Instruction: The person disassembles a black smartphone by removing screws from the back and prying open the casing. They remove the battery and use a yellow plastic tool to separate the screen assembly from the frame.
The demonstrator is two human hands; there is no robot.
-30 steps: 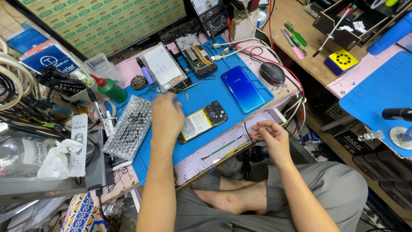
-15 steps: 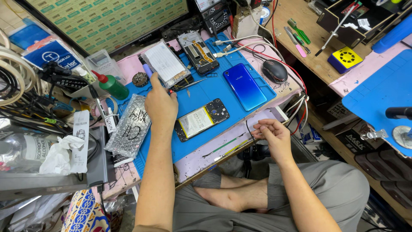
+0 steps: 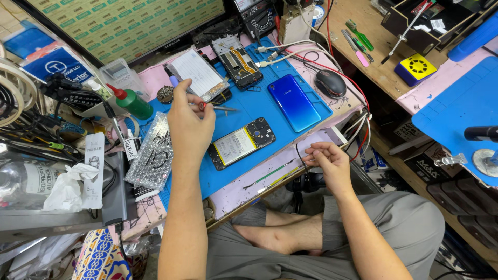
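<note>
My left hand [image 3: 189, 122] is over the blue work mat [image 3: 254, 111], its fingers closed on a small red-tipped screwdriver [image 3: 215, 107] whose shaft points right. Just right of that hand lies an opened phone [image 3: 241, 142] with its battery and circuit board showing. My right hand [image 3: 327, 161] rests at the near edge of the bench by a thin black wire [image 3: 300, 154], fingers curled; whether it pinches something small is unclear. A blue phone back cover [image 3: 294, 102] lies farther right on the mat. A second stripped phone frame [image 3: 238, 59] lies at the mat's far edge.
A bubble-wrap pouch [image 3: 154, 153] lies left of my left arm. A green bottle [image 3: 132, 102], a white notepad [image 3: 194, 72], a black mouse [image 3: 330, 83] and cables ring the mat. Tape rolls, tools and an alcohol bottle [image 3: 26, 181] crowd the left. Another blue mat [image 3: 461, 114] lies right.
My left hand moved from the opened phone up toward the back of the mat and now holds the small screwdriver. My right hand stayed at the bench edge.
</note>
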